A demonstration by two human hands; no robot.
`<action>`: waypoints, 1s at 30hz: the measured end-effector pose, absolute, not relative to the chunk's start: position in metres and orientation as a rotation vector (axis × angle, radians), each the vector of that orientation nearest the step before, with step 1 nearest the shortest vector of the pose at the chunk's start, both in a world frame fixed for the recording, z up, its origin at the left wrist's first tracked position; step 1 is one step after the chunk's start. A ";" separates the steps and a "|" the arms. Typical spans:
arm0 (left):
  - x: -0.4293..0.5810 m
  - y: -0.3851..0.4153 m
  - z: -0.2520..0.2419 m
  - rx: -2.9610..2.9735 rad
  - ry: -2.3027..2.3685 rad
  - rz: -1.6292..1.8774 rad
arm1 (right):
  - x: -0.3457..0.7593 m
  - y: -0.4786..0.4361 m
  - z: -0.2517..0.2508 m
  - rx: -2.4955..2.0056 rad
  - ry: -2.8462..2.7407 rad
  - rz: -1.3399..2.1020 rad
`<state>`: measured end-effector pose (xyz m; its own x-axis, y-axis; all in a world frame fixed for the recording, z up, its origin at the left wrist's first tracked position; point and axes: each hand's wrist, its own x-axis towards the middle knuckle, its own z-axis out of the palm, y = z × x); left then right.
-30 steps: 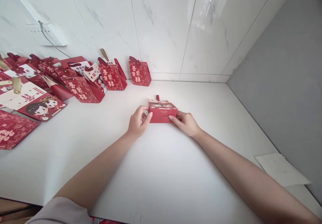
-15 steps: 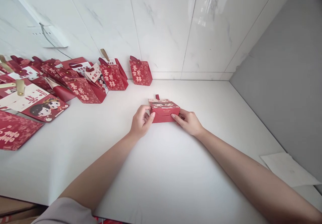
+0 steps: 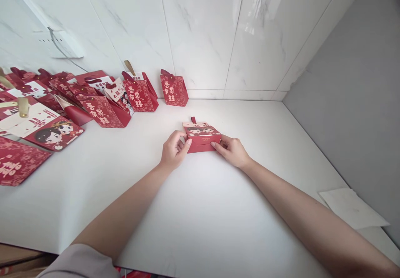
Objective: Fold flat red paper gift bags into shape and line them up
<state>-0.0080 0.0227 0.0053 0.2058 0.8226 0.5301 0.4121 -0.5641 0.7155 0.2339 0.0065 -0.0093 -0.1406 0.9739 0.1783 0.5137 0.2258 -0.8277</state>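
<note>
A small red gift box (image 3: 203,138) with a dark red ribbon loop lies tipped on the white table, its flapped base facing me and its printed cartoon faces turned upward. My left hand (image 3: 175,148) grips its left side, the thumb on the near corner and the fingers curled behind. On the right side, my right hand (image 3: 233,150) pinches the box, with the thumb pressed on the base by the flap's slit. The fingers behind the box are partly hidden.
Several finished-looking red and white gift boxes (image 3: 101,112) crowd the table's left side, and one box (image 3: 174,90) stands alone by the tiled wall. A white sheet (image 3: 353,207) lies at the right edge. A cable hangs from a wall socket (image 3: 64,45).
The view has shifted slightly. Both hands keep the same hold on the gift box, and nothing else has visibly moved.
</note>
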 end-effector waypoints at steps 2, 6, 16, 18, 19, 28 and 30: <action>-0.008 0.023 0.006 2.065 1.152 1.312 | 0.234 0.007 -0.010 -1.384 -1.767 0.790; -0.009 0.023 0.007 2.044 1.176 1.293 | 0.234 0.008 -0.010 -1.387 -1.772 0.790; -0.011 0.027 0.003 1.820 1.111 1.232 | 0.234 0.002 -0.009 -1.347 -1.795 0.621; -0.011 0.029 0.000 1.803 1.149 1.259 | 0.234 0.000 -0.010 -1.326 -1.796 0.580; -0.011 0.030 -0.002 1.802 1.167 1.284 | 0.233 -0.001 -0.011 -1.305 -1.809 0.547; -0.013 0.038 -0.013 1.871 0.946 1.066 | 0.226 -0.007 -0.010 -0.788 -2.362 0.233; -0.013 0.037 -0.013 1.872 0.982 1.009 | 0.223 -0.009 -0.009 -0.735 -2.372 0.218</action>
